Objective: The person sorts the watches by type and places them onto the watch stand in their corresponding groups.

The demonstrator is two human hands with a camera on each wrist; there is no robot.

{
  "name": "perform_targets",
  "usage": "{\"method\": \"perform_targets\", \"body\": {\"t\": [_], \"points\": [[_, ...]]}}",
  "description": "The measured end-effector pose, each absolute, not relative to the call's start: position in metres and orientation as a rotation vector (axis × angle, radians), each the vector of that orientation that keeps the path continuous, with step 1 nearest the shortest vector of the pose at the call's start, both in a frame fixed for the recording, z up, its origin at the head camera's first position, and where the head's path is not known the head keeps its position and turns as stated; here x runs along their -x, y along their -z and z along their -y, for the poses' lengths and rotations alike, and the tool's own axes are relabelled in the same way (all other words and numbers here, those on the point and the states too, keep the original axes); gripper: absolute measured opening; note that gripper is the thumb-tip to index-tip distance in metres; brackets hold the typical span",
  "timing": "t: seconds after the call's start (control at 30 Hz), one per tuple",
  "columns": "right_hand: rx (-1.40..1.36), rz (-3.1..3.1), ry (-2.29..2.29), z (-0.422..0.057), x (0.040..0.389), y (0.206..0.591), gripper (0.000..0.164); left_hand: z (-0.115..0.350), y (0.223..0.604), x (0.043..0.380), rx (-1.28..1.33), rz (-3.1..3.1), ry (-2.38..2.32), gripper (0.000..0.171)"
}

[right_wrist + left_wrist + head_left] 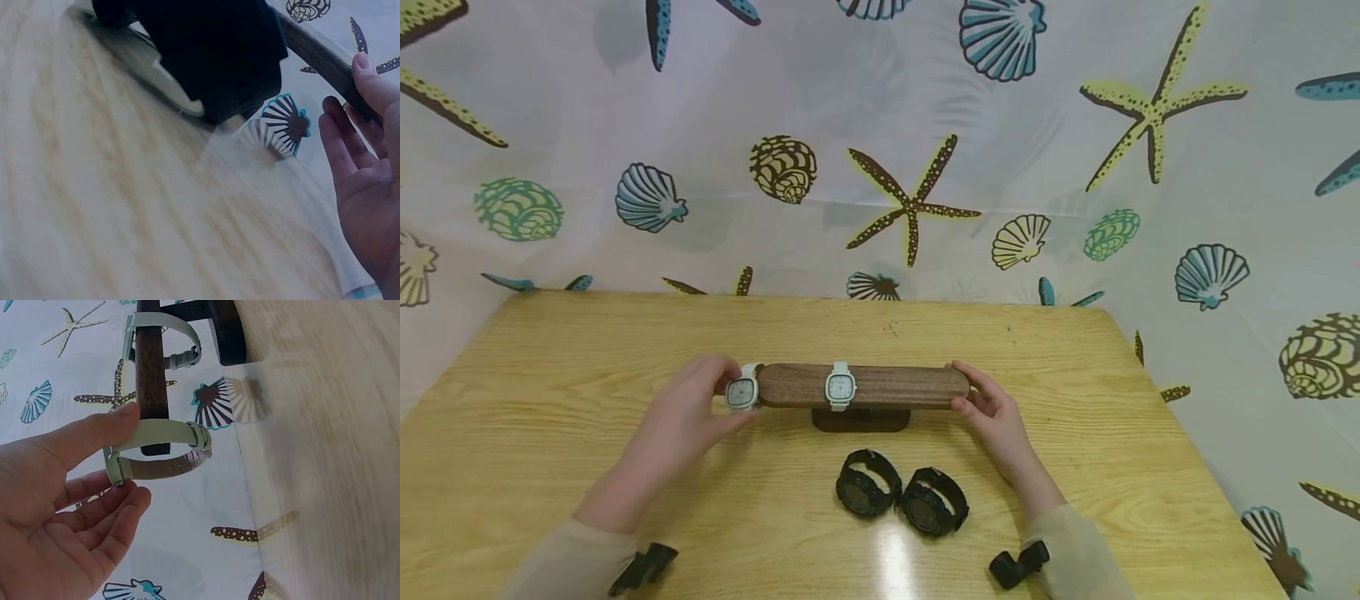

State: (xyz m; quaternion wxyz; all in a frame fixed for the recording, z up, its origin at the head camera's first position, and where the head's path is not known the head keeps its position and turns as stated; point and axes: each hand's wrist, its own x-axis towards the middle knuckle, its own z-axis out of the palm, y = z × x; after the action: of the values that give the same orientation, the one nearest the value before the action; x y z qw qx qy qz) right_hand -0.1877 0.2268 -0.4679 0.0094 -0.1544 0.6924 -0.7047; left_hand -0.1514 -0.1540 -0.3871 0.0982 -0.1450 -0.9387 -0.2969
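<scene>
Pinches one pale watch, of two, by the case with the left hand, strap looped around the left end of the single wooden bar. Grips the bar's right end between thumb and fingers of the right hand. Angles both forearms inward from the near side. Has the second pale watch around the bar near mid-length, above one dark base. Faces two black watches close together on the desk, between the forearms. Finds room behind the bar to the far edge, with patterned cloth beyond.
</scene>
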Motion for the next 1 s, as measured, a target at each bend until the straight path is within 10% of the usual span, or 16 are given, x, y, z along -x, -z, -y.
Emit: {"method": "perform_targets", "body": {"t": [1.0], "points": [[0.486, -2.149, 2.205, -0.226, 0.188, 0.467, 0.052, 0.136, 0.399, 0.173, 0.619, 2.715, 0.85, 0.054]]}}
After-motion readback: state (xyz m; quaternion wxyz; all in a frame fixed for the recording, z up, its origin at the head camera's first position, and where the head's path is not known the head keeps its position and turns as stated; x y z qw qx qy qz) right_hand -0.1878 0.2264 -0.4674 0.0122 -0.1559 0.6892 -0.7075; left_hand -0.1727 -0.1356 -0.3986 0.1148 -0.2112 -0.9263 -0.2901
